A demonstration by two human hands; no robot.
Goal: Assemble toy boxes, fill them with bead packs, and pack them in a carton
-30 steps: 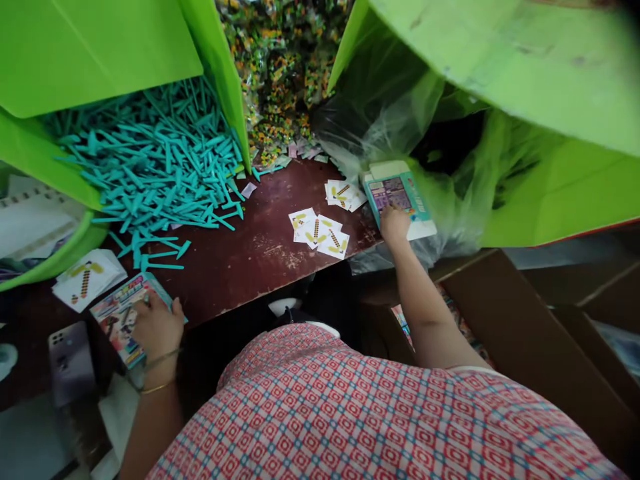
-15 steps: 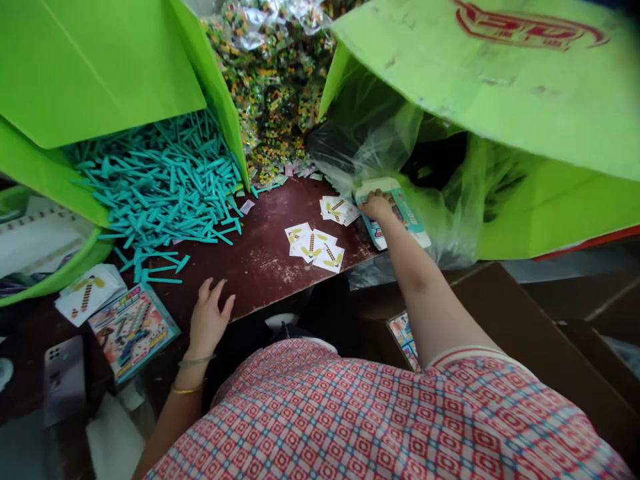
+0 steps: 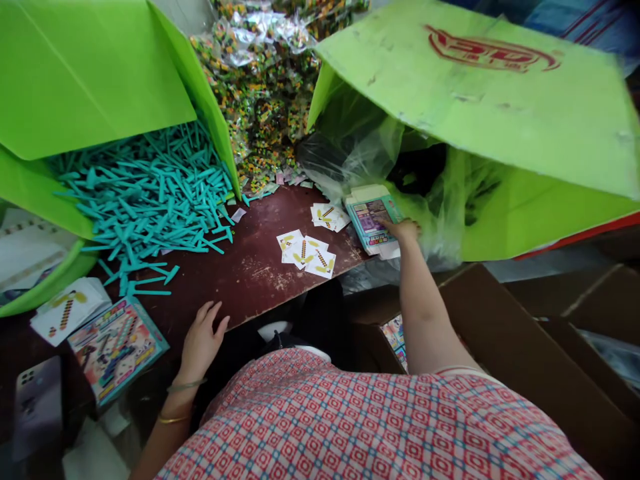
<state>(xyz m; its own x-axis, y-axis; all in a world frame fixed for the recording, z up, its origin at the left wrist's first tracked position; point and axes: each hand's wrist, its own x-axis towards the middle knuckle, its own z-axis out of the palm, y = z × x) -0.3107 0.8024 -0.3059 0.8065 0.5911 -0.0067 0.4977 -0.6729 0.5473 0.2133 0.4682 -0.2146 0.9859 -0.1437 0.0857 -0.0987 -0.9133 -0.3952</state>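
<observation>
My right hand (image 3: pixel 404 230) is at the right edge of a teal-and-purple cardboard box (image 3: pixel 371 217), its fingers over the printed face; the thumb is hidden. The box looks flattened, with pale flaps at its ends. My left hand (image 3: pixel 203 337) rests empty at the table's front edge, fingers apart. Between the hands lie two small groups of white cards printed with a pickaxe picture, the nearer cards (image 3: pixel 306 255) and the farther cards (image 3: pixel 330 217). Left of my left hand are a printed box (image 3: pixel 119 347) and a stack of similar cards (image 3: pixel 70 310).
A green bin (image 3: pixel 220 127) spills teal plastic hammer-like pieces (image 3: pixel 155 193) onto the dark red table (image 3: pixel 250 280). Bagged multicoloured parts (image 3: pixel 265 100) pile up behind. On the right stand another green bin (image 3: pixel 540 220) and a cardboard carton (image 3: pixel 505 333). A phone (image 3: pixel 37 407) lies at left.
My right hand has shifted from the box's upper left to its right edge, uncovering the purple panel. My left hand stays near the table edge. The whole view has shifted slightly.
</observation>
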